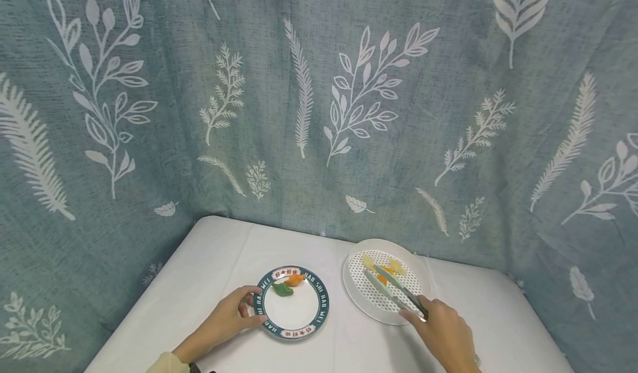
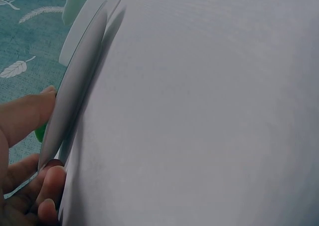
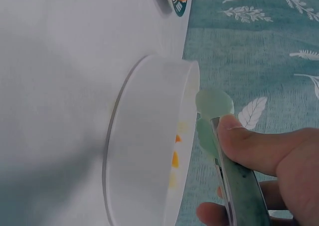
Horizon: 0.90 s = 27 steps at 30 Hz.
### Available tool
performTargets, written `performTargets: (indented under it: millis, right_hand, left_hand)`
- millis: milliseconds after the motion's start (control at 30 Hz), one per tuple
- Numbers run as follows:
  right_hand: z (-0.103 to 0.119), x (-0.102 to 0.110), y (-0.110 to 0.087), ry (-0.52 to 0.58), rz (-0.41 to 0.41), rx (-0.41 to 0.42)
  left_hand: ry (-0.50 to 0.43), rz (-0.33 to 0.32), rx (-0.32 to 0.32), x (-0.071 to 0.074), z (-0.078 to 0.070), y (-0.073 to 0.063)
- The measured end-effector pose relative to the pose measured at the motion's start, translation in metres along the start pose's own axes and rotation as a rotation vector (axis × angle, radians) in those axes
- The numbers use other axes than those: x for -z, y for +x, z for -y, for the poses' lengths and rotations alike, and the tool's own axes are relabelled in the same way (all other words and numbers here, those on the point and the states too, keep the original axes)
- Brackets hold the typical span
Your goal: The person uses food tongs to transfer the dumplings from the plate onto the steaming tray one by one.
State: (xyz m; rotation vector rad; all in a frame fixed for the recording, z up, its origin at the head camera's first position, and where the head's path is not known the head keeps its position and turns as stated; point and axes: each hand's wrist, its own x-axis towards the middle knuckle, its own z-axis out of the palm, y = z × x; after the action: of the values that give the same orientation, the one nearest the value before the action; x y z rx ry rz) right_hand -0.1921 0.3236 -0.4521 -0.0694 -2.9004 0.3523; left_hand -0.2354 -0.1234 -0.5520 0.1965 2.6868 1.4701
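Note:
My left hand grips the left rim of a round plate with a dark green patterned border, thumb on one face and fingers curled at the other. A green pepper-like piece and an orange one lie on the plate's upper left part. My right hand holds tongs with pale green tips, which are spread apart over a round white strainer basket. Pale yellow pieces and orange pieces lie on the basket's perforated bottom, partly hidden by the tongs.
A white cloth covers the table. Behind it and at both sides hangs a blue-green curtain with white leaf prints. The basket stands right of the plate, close to the table's back edge, and its side wall rises above the cloth.

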Motion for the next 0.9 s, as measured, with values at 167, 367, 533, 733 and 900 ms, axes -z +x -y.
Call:
performTargets:
  millis: [167,367,533,733,900]
  right_hand:
    - [0.014,-0.002,-0.004,0.028,-0.007,0.019]
    - [0.03,-0.006,-0.008,0.055,-0.044,0.09]
    - [0.044,-0.012,-0.009,0.054,-0.035,0.12]
    - [0.062,-0.021,-0.011,0.096,-0.014,0.138]
    - [0.074,-0.029,-0.015,0.106,-0.028,0.187]
  left_hand:
    - [0.003,0.004,0.004,-0.001,0.001,0.0]
    - [0.006,0.0,0.011,0.0,-0.001,0.0]
    - [-0.013,0.008,0.002,0.001,-0.001,0.0]
    - [-0.009,0.007,0.0,0.001,0.0,-0.001]
    - [0.001,0.001,-0.003,0.0,0.0,0.0]
